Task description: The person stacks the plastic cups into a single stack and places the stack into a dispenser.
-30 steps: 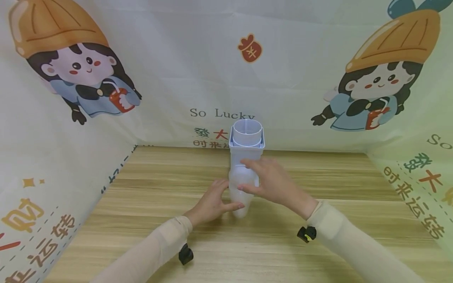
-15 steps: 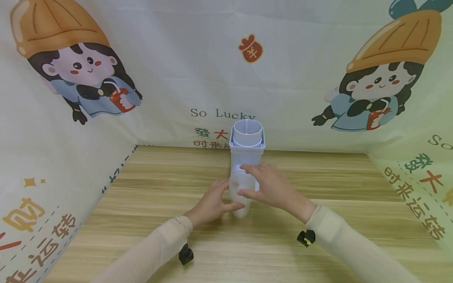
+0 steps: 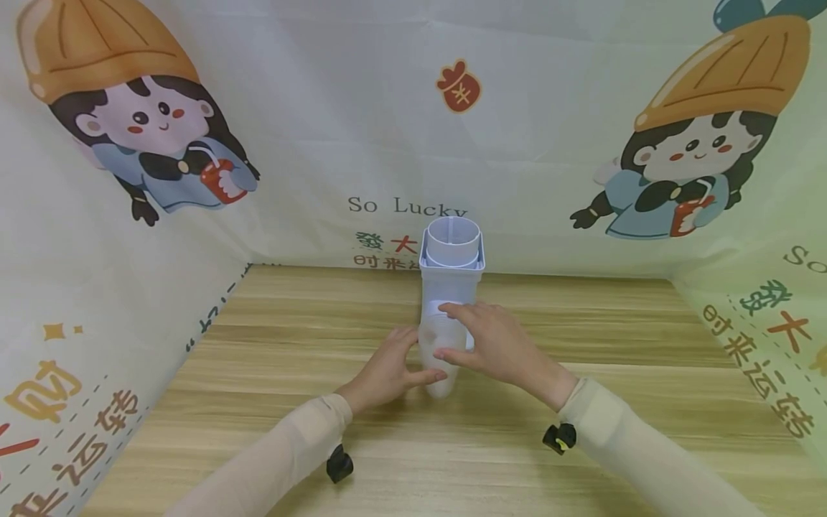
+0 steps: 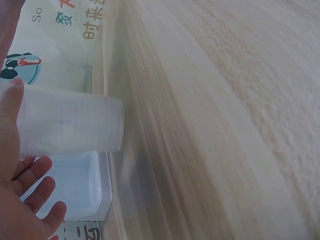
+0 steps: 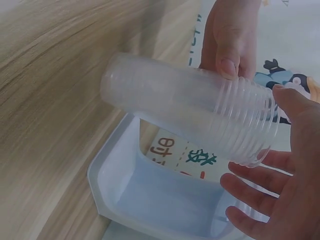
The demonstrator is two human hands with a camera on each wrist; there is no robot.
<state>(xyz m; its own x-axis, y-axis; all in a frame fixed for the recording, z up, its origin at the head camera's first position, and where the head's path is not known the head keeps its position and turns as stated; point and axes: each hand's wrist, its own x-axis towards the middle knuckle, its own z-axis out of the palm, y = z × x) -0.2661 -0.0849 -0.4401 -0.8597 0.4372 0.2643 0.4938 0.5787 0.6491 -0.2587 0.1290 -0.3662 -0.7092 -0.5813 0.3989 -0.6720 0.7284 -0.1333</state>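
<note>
A stack of clear nested plastic cups (image 3: 438, 362) stands on the table, in front of a white cup dispenser (image 3: 452, 283). My left hand (image 3: 385, 368) holds the stack low down between thumb and fingers; its other fingers spread beside the cups in the left wrist view. The right hand (image 3: 507, 343) is round the top of the stack. In the right wrist view its thumb and index finger are at the rims of the cups (image 5: 250, 122), with the remaining fingers spread loosely. The far sides of both grips are partly hidden.
The dispenser has a round tube at its top and stands close to the back cloth (image 3: 310, 165). Printed cloth (image 3: 71, 287) also walls the left and right sides of the wooden table (image 3: 271, 327). A small black camera hangs from each wrist.
My right hand has come down slightly and toward me, and the top of the cup stack has lowered with it. The left hand and the dispenser have stayed in place.
</note>
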